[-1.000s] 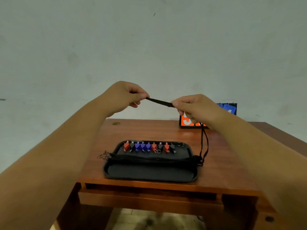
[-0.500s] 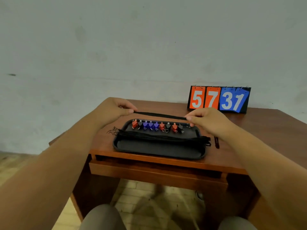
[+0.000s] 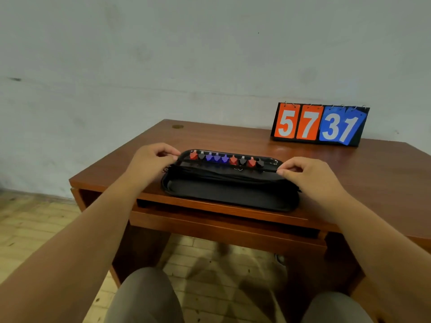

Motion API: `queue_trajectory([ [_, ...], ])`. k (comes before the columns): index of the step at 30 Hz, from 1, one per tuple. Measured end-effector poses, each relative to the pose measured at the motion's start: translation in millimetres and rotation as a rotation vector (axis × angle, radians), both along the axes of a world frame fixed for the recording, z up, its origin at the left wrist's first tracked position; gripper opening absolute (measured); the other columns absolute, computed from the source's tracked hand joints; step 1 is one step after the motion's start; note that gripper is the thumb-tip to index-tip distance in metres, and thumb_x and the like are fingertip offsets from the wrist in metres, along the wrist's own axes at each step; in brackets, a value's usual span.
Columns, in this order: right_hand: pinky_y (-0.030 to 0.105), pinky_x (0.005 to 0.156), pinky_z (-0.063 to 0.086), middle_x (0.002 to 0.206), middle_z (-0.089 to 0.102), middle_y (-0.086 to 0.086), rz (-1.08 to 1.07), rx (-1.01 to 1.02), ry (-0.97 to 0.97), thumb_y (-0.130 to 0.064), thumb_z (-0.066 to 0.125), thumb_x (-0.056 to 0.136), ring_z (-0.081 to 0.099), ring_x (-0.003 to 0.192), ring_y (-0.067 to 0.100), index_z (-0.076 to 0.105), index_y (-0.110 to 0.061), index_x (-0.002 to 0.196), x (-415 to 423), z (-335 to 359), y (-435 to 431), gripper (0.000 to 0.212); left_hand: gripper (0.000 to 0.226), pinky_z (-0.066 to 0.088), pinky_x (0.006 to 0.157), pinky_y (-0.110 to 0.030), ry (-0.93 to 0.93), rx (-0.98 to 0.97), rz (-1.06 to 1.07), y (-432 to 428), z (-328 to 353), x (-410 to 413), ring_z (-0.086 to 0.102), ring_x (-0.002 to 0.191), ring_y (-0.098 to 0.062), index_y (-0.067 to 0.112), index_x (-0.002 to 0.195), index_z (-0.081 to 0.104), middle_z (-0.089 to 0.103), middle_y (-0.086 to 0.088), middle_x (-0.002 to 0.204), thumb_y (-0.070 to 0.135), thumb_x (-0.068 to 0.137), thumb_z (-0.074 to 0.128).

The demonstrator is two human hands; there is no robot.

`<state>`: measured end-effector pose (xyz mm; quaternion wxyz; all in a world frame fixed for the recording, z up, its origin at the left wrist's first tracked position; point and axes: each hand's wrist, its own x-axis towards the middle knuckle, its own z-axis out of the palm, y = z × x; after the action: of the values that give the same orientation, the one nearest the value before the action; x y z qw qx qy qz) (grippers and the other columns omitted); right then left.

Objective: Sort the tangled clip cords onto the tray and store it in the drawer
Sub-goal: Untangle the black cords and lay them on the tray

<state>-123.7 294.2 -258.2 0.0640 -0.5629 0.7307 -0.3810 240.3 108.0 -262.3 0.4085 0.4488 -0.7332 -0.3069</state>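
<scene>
**Item: clip cord, being laid on the tray**

- Left hand (image 3: 151, 163): at the tray's 9 o'clock end, fingers curled, fingertips pinching one end of the clip cord (image 3: 224, 164).
- Right hand (image 3: 312, 176): at the 3 o'clock end, pinching the other end. The hands are well apart, with the cord stretched straight between them.
- Tray (image 3: 233, 197): black, on the table (image 3: 233, 138) near its 6 o'clock edge. A row of red, blue and black clips (image 3: 225, 159) runs along its 12 o'clock rim.
- Cord bundle (image 3: 221, 177): sorted cords lie side by side across the tray from 9 to 3 o'clock, just toward 6 o'clock from the clips.
- Held cord: low over the clip row. Whether it touches the tray cannot be told.
- Drawer (image 3: 210, 227): below the table's 6 o'clock edge, apparently closed.
- Number board (image 3: 319, 124): at the tray's 1 o'clock, well apart.

**Handling note (judgement):** Keep the cord taut and parallel to the bundle. Lower both ends together, then release them at once so it does not spring across its neighbours. Keep the fingers off the clip row. The sorting looks nearly done, and the storing is not yet begun.
</scene>
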Motion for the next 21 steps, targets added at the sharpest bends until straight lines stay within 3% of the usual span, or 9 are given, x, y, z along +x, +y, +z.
queue_trajectory([
  [9, 0.021, 0.081, 0.051, 0.097, 0.073, -0.018, 0.013, -0.076, 0.107, -0.034, 0.081, 0.095, 0.065, 0.093, 0.001, 0.082, -0.036, 0.096, -4, -23, -2, 0.002, 0.012, 0.054, 0.077, -0.027, 0.041, 0.026, 0.035, -6, -18, 3, 0.071, 0.09, -0.015, 0.03, 0.099, 0.082, 0.076, 0.004, 0.094, 0.019, 0.097, 0.078],
  [14, 0.012, 0.077, 0.042, 0.096, 0.068, -0.023, 0.057, -0.077, 0.166, -0.031, 0.08, 0.096, 0.061, 0.095, -0.009, 0.084, -0.034, 0.099, -5, -22, -1, 0.006, 0.013, 0.053, 0.077, -0.025, 0.034, 0.051, 0.041, -8, -20, 2, 0.069, 0.089, -0.016, 0.03, 0.102, 0.081, 0.076, 0.002, 0.097, 0.018, 0.098, 0.076],
  [21, 0.012, 0.077, 0.038, 0.097, 0.059, -0.026, 0.057, -0.032, 0.202, -0.03, 0.078, 0.098, 0.055, 0.093, -0.006, 0.084, -0.03, 0.107, -8, -24, -4, 0.011, 0.014, 0.059, 0.086, -0.032, 0.001, 0.073, 0.042, -11, -22, -1, 0.073, 0.096, -0.016, 0.031, 0.102, 0.081, 0.078, 0.004, 0.099, 0.018, 0.097, 0.078],
])
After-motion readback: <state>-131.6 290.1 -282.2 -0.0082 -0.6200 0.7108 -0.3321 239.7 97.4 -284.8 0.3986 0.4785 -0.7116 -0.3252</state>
